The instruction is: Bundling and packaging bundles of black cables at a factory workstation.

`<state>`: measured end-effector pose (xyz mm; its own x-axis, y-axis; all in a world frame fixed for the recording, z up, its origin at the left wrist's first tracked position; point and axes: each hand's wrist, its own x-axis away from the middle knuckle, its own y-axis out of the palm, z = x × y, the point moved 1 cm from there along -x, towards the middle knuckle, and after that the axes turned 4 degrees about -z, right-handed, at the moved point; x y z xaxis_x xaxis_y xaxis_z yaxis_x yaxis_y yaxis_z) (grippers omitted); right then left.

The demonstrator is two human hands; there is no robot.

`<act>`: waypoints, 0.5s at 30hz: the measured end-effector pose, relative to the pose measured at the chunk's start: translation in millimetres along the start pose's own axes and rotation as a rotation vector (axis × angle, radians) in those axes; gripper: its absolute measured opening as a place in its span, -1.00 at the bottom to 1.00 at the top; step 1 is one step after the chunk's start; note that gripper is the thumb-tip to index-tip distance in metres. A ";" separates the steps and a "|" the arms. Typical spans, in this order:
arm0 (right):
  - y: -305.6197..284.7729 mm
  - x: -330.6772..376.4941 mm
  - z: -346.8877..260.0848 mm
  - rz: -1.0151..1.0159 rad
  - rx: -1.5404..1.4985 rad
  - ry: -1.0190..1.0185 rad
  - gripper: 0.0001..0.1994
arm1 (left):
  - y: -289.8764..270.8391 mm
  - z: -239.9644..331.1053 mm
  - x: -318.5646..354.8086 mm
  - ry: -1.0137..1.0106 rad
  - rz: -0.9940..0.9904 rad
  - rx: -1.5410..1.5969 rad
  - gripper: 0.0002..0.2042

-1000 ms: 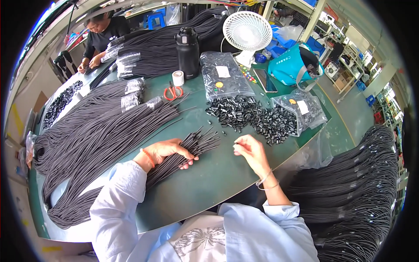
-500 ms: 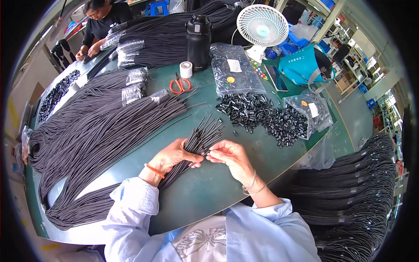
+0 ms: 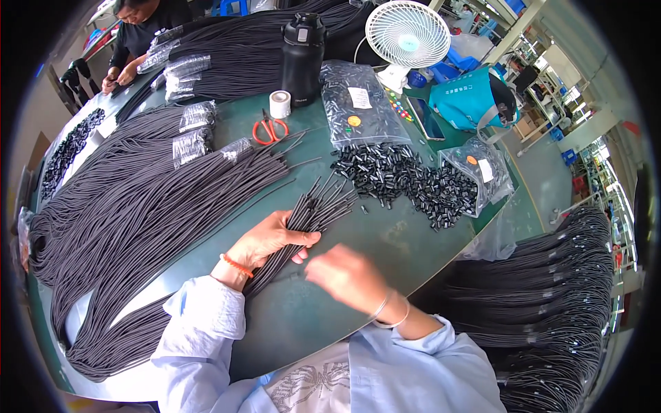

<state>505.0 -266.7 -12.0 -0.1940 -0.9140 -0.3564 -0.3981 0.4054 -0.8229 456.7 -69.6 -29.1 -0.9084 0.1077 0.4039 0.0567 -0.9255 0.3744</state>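
My left hand (image 3: pixel 268 241) is wrapped round a bundle of thin black cords (image 3: pixel 322 210), whose loose ends fan out beyond the thumb toward the upper right. The rest of that bundle runs back under my left forearm. Just to the right and nearer to me, my right hand (image 3: pixel 350 277) is apart from the cords and smeared by motion, so its fingers cannot be read. Beyond both hands lies a spread of short black tube pieces (image 3: pixel 385 175), with a few strays nearest the cord ends.
Large bundles of black cord (image 3: pixel 158 199) cover the table's left side. Farther back are orange-handled scissors (image 3: pixel 269 129), a tape roll (image 3: pixel 280 104), a black bottle (image 3: pixel 303 62), a fan (image 3: pixel 407 34), bagged tubes (image 3: pixel 361 103) and a teal bag (image 3: pixel 468 100). Hanging cords (image 3: pixel 544 303) fill the right. A co-worker sits far left.
My right hand has pulled away from the cord ends, down toward me. My left hand keeps its hold on the bundle. The whole view has shifted slightly.
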 end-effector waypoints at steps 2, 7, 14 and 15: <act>-12.9 5.4 42.8 0.075 0.311 0.340 -0.91 | 0.9 1.5 0.0 -0.032 0.017 -0.047 -0.81; -10.8 21.7 104.2 0.164 0.296 0.265 -0.85 | 2.6 -0.2 -2.2 0.010 -0.013 -0.060 -0.78; -2.8 14.3 63.5 0.115 -0.489 0.462 -0.88 | 1.7 -6.5 -3.1 0.048 -0.025 -0.047 -0.79; -1.0 12.0 60.3 0.101 -0.622 0.490 -0.87 | 1.6 -6.5 -3.2 0.035 -0.020 -0.060 -0.79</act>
<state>557.2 -279.2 -42.1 -0.5703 -0.8191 -0.0622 -0.7570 0.5534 -0.3475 457.0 -73.9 -35.3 -0.9229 0.1143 0.3676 0.0149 -0.9436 0.3308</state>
